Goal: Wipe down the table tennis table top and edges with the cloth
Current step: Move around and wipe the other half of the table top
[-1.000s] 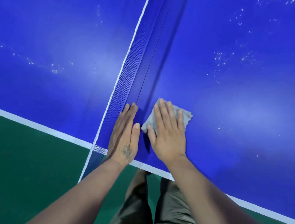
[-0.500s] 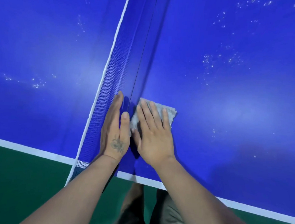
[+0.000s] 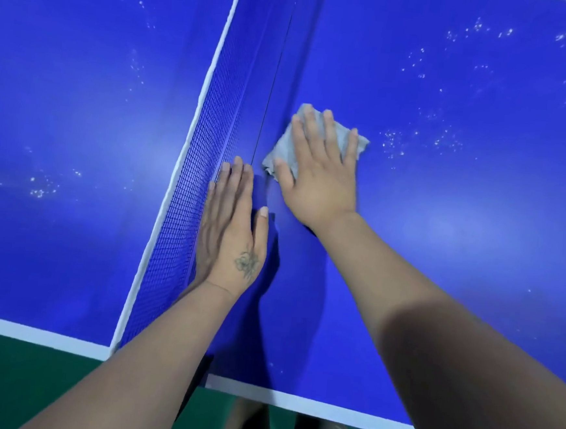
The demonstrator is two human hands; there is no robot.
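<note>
We've got the cloth (image 3: 318, 139) flat on the blue table top (image 3: 458, 245), on the half to the R of the net (image 3: 193, 173), just beside the centre seam. Our right hand (image 3: 318, 180) lies on it, fingers straight and spread, palm pressing down; nothing is curled round the cloth, it's pinned, not gripped. Our left hand (image 3: 231, 230) is released too: flat, fingers together, laid along the foot of the net, holding nothing.

Relation that counts: from the left hand the cloth sits at abt 1 o'clock, near but apart; the R hand is on top of it, so that's the working hand. The cloth is a folded pad, long axis running roughly 8 to 2 o'clock, one corner poking out past the little finger toward 3 o'clock. Net and seam run roughly 7 to 1 o'clock, so the pad lies a bit across them.

White specks show at 3 o'clock from the cloth, close by, w/ more at 1 to 2 o'clock further off. We'd judge the next sweep goes that way, away from the net. The near white edge line (image 3: 310, 406) at 6 o'clock looks not yet reached.
</note>
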